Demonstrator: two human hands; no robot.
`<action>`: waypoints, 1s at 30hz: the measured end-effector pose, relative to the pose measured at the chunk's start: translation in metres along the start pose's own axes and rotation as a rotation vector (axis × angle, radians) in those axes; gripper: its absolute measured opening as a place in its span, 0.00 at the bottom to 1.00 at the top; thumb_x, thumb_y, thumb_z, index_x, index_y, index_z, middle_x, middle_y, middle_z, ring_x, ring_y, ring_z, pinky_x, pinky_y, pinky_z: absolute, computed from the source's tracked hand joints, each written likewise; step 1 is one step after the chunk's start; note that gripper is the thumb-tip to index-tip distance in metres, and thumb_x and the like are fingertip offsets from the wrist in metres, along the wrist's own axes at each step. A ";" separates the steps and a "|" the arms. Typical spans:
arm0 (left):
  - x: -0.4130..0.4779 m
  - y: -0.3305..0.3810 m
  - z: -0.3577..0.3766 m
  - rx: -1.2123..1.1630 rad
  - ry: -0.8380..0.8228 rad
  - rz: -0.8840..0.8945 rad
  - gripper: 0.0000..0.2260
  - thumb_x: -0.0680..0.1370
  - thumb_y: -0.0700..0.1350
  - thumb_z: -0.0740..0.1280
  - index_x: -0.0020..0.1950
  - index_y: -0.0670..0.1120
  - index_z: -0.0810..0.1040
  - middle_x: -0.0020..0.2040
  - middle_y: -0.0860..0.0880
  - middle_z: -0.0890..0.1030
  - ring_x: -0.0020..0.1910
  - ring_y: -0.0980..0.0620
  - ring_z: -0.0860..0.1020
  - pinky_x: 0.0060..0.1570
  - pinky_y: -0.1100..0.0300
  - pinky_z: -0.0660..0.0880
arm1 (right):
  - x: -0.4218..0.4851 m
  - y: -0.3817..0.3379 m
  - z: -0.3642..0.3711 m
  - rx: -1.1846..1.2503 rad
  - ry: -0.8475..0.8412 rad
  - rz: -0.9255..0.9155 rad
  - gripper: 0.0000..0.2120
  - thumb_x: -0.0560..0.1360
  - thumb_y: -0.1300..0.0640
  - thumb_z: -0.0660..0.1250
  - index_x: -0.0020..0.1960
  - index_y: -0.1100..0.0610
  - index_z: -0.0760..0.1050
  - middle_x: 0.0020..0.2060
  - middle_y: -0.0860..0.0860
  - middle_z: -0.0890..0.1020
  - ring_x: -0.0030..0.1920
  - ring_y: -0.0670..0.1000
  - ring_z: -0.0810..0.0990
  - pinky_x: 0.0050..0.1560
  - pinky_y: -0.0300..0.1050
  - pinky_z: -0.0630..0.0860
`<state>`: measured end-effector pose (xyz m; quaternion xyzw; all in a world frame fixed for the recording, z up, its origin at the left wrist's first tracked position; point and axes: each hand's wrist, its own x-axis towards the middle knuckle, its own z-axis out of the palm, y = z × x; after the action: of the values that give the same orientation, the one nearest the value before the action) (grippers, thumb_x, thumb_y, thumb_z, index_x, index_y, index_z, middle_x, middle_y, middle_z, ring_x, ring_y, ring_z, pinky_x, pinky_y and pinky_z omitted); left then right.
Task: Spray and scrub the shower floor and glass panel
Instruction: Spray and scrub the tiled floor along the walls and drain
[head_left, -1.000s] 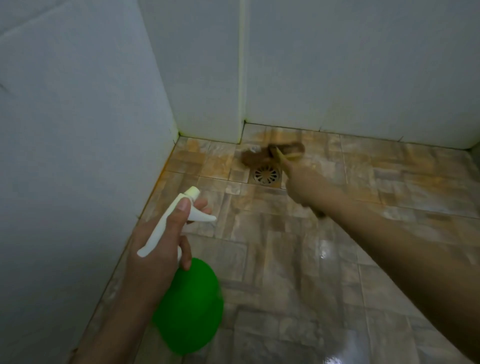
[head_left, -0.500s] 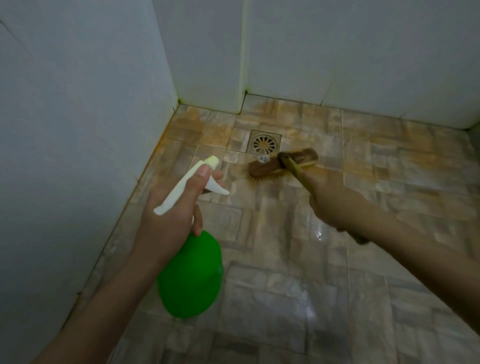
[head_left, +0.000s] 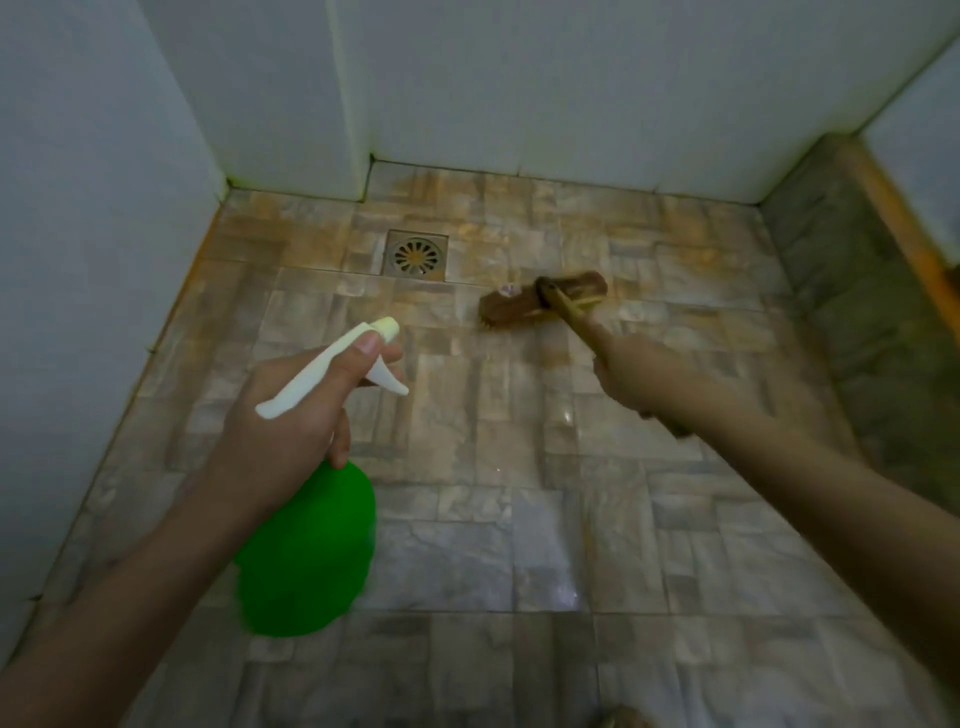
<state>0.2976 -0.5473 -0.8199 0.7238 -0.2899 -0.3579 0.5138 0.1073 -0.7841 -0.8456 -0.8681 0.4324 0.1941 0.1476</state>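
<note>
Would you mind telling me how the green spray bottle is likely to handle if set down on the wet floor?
The green spray bottle looks wide-bodied, so probably stable upright. Its plastic likely flexes slightly when squeezed. The glossy tiled floor looks wet, so it may slide if nudged.

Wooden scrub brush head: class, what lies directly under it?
The wooden scrub brush head rests on the brown-stained stone-patterned floor tiles, right of the round metal drain. Its bristles and the tile beneath are mostly covered.

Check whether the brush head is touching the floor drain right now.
Apart. The head view shows the brush head down and right of the floor drain, with bare tile plainly between them.
</note>
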 end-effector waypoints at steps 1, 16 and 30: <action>-0.001 -0.001 0.005 0.007 -0.016 0.000 0.18 0.74 0.72 0.62 0.51 0.65 0.85 0.55 0.37 0.85 0.23 0.53 0.71 0.28 0.67 0.70 | 0.002 0.006 -0.002 0.024 0.014 0.014 0.34 0.82 0.61 0.52 0.75 0.34 0.40 0.46 0.55 0.77 0.32 0.54 0.80 0.27 0.46 0.80; -0.010 0.004 0.070 -0.014 -0.213 0.002 0.11 0.74 0.62 0.63 0.44 0.69 0.85 0.36 0.33 0.83 0.20 0.52 0.70 0.25 0.64 0.69 | -0.137 0.058 0.026 0.001 -0.166 0.186 0.37 0.82 0.60 0.52 0.64 0.31 0.26 0.40 0.51 0.75 0.33 0.49 0.80 0.31 0.41 0.78; -0.005 0.002 0.094 -0.001 -0.306 0.050 0.24 0.71 0.73 0.63 0.46 0.57 0.88 0.50 0.37 0.85 0.22 0.48 0.73 0.28 0.64 0.72 | -0.185 0.116 0.071 0.070 -0.216 0.358 0.40 0.78 0.59 0.54 0.68 0.25 0.32 0.48 0.50 0.77 0.37 0.47 0.81 0.37 0.45 0.82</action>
<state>0.2179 -0.5942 -0.8369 0.6532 -0.3826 -0.4513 0.4726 -0.1032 -0.6930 -0.8324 -0.7461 0.5677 0.2938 0.1863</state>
